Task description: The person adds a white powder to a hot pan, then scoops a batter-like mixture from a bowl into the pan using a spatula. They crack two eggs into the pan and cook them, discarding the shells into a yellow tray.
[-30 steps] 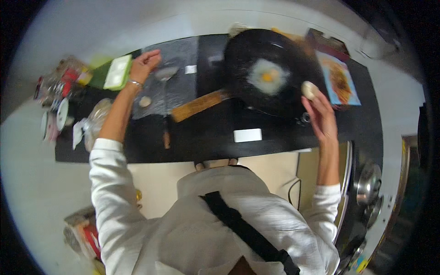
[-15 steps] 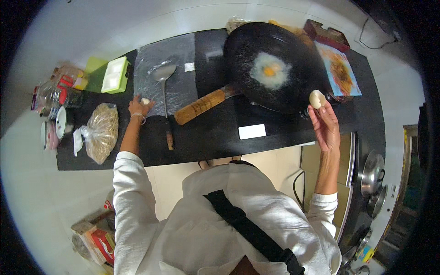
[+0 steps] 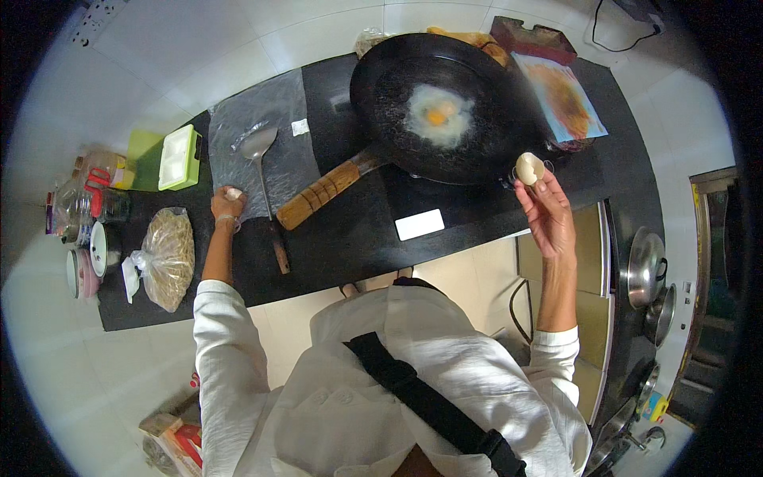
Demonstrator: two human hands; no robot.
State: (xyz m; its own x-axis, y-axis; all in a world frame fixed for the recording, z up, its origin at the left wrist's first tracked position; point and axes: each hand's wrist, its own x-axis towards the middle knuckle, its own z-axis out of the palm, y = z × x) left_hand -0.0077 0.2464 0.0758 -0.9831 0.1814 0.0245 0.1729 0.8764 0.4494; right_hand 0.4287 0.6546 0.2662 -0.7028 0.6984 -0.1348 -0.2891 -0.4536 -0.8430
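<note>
A dark counter (image 3: 445, 238) is spread across the view, and at its 1 o'clock a large black wok (image 3: 433, 103) is set, its wooden handle (image 3: 322, 193) pointing toward 8 o'clock. One cracked egg (image 3: 437, 118) is held in the wok, the white spread around an intact yolk. At 9 o'clock a clear bag of pale noodles (image 3: 167, 258) is lying, with jars and bottles (image 3: 83, 215) crowded beyond it and a green box with a white lid (image 3: 179, 157) above. A metal ladle (image 3: 258, 147) is rested on a clear plastic sheet (image 3: 262, 143), its dark grip reaching toward 6 o'clock.

The right hand (image 3: 548, 215) is raised at 3 o'clock, just off the wok's rim, with a pale eggshell (image 3: 529, 168) pinched in the fingertips. The left hand (image 3: 227, 205) is set on the counter at 9 o'clock, just beside the ladle, its fingers curled around a small pale piece, probably more shell.

Several risks can be judged from here. Shell fragments or drips could be dropped onto the counter or into the egg, because the shell is held so close to the rim. The egg could be overcooked while both hands are occupied. The long handle could be knocked by a sleeve, since it juts out between the arms.
</note>
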